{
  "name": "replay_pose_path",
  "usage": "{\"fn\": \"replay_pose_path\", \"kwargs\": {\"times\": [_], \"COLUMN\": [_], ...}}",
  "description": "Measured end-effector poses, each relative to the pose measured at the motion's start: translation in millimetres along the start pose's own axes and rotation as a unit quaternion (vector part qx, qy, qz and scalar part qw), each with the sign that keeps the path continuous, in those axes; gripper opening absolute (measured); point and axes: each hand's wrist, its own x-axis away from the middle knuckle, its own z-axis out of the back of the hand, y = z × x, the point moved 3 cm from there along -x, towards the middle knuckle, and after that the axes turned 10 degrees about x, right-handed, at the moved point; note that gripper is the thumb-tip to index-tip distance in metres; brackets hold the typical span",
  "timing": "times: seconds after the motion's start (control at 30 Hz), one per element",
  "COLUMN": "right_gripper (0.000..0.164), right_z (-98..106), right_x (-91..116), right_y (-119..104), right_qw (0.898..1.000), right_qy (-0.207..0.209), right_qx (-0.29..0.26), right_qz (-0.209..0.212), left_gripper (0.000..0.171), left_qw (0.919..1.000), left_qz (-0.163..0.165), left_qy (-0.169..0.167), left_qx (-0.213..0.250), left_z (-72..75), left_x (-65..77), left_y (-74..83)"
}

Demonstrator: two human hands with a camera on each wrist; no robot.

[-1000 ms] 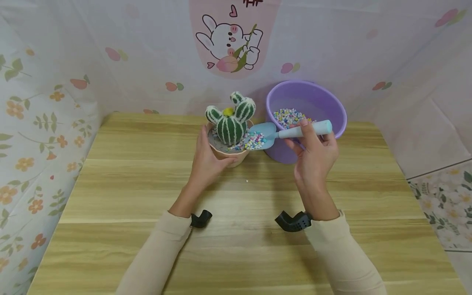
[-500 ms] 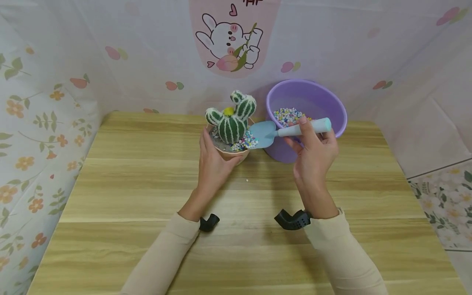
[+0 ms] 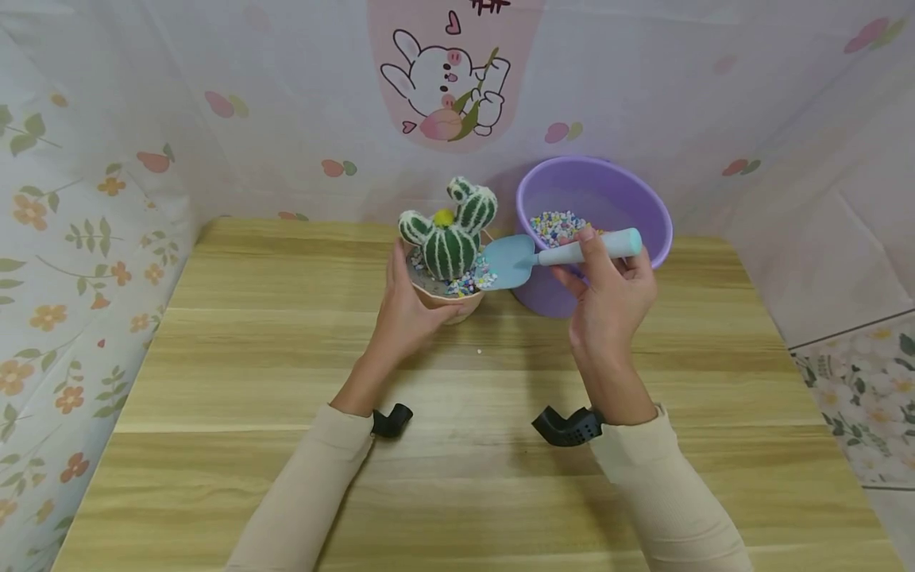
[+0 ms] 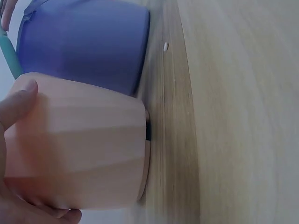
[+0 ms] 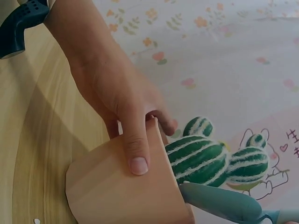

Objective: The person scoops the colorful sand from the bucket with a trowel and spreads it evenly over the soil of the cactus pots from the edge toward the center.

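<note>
In the head view my left hand (image 3: 407,314) grips a peach-coloured flowerpot (image 3: 457,305), thumb on the near wall and fingers round the left side. The right wrist view shows that thumb lying along the outer wall of the pot (image 5: 107,186). A green toy cactus (image 3: 449,253) with white stripes and a yellow flower stands in it. Colourful pebbles (image 3: 468,284) lie beside the cactus on a grey surface. My right hand (image 3: 613,310) holds a light blue trowel (image 3: 513,262) by its handle. The blade's tip is over the pot's right rim, with a few pebbles near it.
Just right of the pot stands a purple bucket (image 3: 539,295) with more coloured pebbles (image 3: 559,227) inside. One small white pebble (image 3: 479,351) lies on the wooden table (image 3: 472,492). A printed cloth (image 3: 286,95) hangs behind the table's far edge.
Pebbles have slid off the trowel blade into the pot, leaving most of the blade bare. My left wrist swung right, then back left, with the pot shifting slightly. The right hand stays nearly still.
</note>
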Motion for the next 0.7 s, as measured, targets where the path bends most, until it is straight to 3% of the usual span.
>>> {"fn": "replay_pose_path", "kwargs": {"times": [0.5, 0.7], "right_gripper": [0.024, 0.022], "right_z": [-3.8, -6.7], "right_x": [4.6, 4.6], "right_y": [-6.1, -7.2], "right_qw": [0.999, 0.998], "right_qy": [-0.021, -0.025], "right_qx": [0.023, 0.032], "right_qz": [0.036, 0.048], "left_gripper": [0.128, 0.128], "left_qw": [0.9992, 0.9994], "left_qz": [-0.015, -0.009], "left_qy": [0.033, 0.032], "left_qx": [0.015, 0.015], "left_z": [-6.7, -7.8], "left_x": [2.9, 3.2], "left_y": [2.7, 2.8]}}
